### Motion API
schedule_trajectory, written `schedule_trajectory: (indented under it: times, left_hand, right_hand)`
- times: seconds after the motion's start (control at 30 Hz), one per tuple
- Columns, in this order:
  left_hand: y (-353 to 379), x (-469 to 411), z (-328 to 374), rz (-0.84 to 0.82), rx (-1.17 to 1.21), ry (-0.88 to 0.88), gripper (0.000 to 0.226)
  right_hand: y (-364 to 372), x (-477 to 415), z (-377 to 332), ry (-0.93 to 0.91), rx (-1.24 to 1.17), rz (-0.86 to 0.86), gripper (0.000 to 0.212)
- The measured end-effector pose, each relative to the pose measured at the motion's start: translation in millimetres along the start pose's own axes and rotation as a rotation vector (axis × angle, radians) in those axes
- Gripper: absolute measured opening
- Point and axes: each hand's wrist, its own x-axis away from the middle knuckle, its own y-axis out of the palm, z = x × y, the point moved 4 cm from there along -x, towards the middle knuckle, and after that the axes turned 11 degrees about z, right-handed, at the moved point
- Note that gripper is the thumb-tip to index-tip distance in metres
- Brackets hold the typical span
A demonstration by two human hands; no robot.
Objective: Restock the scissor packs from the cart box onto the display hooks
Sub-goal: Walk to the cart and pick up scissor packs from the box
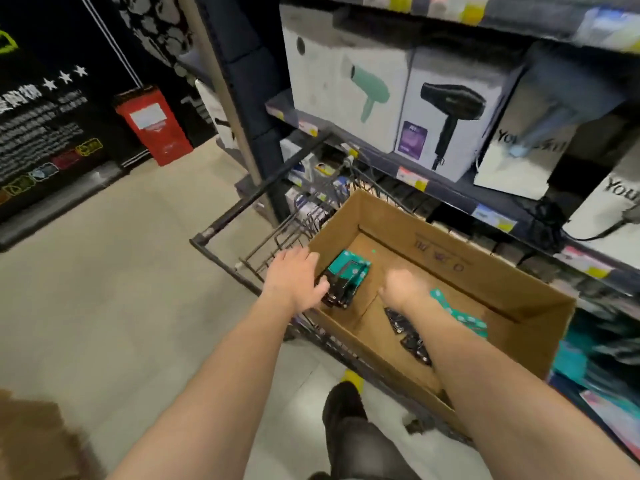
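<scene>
An open cardboard box (502, 285) rides in a black wire cart (239, 216). At its near-left corner lies a small stack of teal-and-black scissor packs (348, 277). My left hand (294, 277) reaches over the box's left wall with fingers spread, its thumb touching the edge of that stack. My right hand (405, 282) is down inside the box near the middle, blurred, with its fingers hidden. More scissor packs (460, 315) lie loose on the box floor under and beside my right forearm. No display hooks show clearly.
Dark shelving on the right holds hair dryer boxes (446, 109) with price tags along the shelf edges. A red bin (154, 124) stands against the far black wall. Pale floor stretches to the left. My dark trouser leg and shoe (346, 410) are just beside the cart.
</scene>
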Motion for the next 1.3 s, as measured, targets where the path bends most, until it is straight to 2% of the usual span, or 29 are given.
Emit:
schedule_trajectory:
  times: [0.27,0.6,0.93,1.1,1.3]
  left_hand:
    - [56.2,-87.4,-5.7,-0.149,0.042,0.042,0.067]
    - [106.9,-103.9,-0.2,-0.225,0.097,0.223,0.072]
    - [145.6,-112.6,1.5,-0.379,0.281,0.080,0.065]
    - [165.3,-111.4,-1.5,-0.465,0.310,0.050,0.067]
    - [178.0,-113.2,-7.7,-0.517,0.355,0.034,0.065]
  right_hand:
    - [58.9,-89.1,-12.6,0.136,-0.201,-0.118,0.032]
    - [118.0,-125.3,-27.7,0.237,-0.234,-0.142,0.044]
    - [148.7,-151.7,-31.4,0.462,-0.394,-0.183,0.040]
    - [170.6,-152.6,-34.3,0.617,-0.513,-0.184,0.047]
    - [188.3,-141.7,-25.5,0.888,-0.835,-0.166,0.017]
